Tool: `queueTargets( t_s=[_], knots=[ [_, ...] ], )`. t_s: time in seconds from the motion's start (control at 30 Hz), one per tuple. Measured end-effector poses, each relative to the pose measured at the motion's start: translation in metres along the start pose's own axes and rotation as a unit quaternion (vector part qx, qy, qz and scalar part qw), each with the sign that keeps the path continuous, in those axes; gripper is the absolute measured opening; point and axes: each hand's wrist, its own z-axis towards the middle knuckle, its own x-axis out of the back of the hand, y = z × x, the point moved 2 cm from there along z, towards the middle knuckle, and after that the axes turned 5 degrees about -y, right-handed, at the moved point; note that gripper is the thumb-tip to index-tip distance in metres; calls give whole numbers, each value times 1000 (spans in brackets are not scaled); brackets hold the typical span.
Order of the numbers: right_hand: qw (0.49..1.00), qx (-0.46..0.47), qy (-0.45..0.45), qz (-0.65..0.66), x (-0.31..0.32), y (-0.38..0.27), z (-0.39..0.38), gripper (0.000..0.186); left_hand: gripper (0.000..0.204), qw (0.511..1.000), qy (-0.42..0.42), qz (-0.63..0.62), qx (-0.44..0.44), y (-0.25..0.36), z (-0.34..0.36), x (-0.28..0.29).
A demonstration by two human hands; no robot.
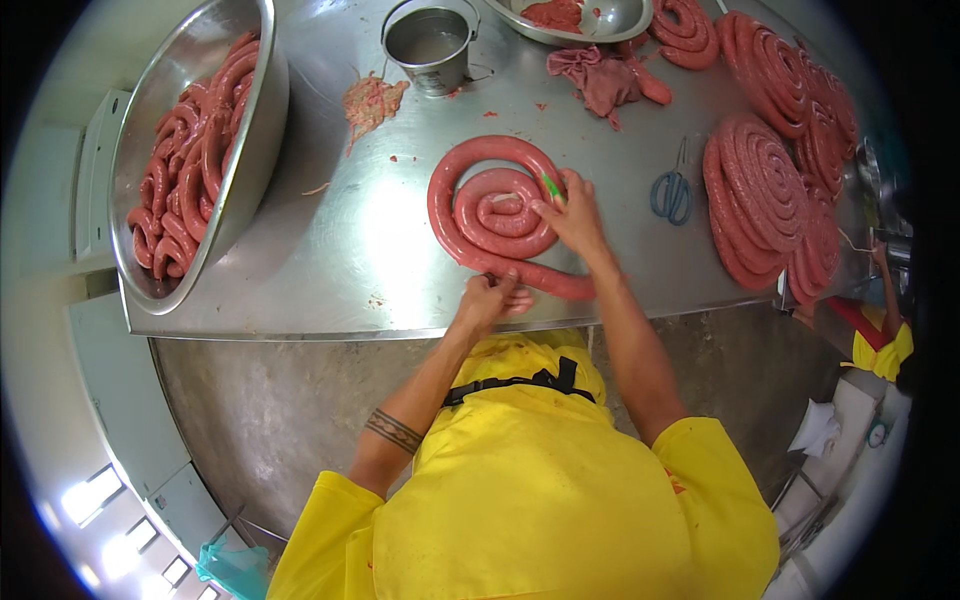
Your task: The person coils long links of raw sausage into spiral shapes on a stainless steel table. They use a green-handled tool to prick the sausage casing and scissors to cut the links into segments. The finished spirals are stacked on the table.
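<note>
A long pink sausage (485,150) lies in a flat coil on the steel table (350,250). My right hand (565,210) is on the coil's right side, fingers closed on a small green object (552,187) that I cannot make out clearly. My left hand (495,295) is at the coil's front, its fingers curled on the outer length; a small dark thing shows at its fingertips. Blue-handled scissors (670,200) lie to the right of the coil.
A big steel bowl (200,170) of sausages stands left. Behind are a bucket (425,70), meat scraps (372,105), a meat bowl (555,20) and a pink casing heap (590,80). Coiled sausages (750,200) pile right, near another person's arm (885,290).
</note>
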Motion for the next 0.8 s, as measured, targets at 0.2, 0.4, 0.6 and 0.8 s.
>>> queueTargets(
  t_s=[0.2, 0.4, 0.6, 0.8],
  knots=[
    [958, -81, 45, 273, 119, 41, -30, 38, 52, 830, 374, 333, -247, 53, -9, 30],
    [868, -118, 177, 448, 204, 87, -85, 26, 38, 892, 302, 217, -257, 45, 65, 23],
    [920, -168, 225, 273, 266, 108, -145, 25, 26, 954, -46, -172, -242, 92, 54, 52],
    [944, -315, 80, 63, 191, 81, -182, 42, 50, 954, -86, -257, -129, 39, 15, 57]
  ],
)
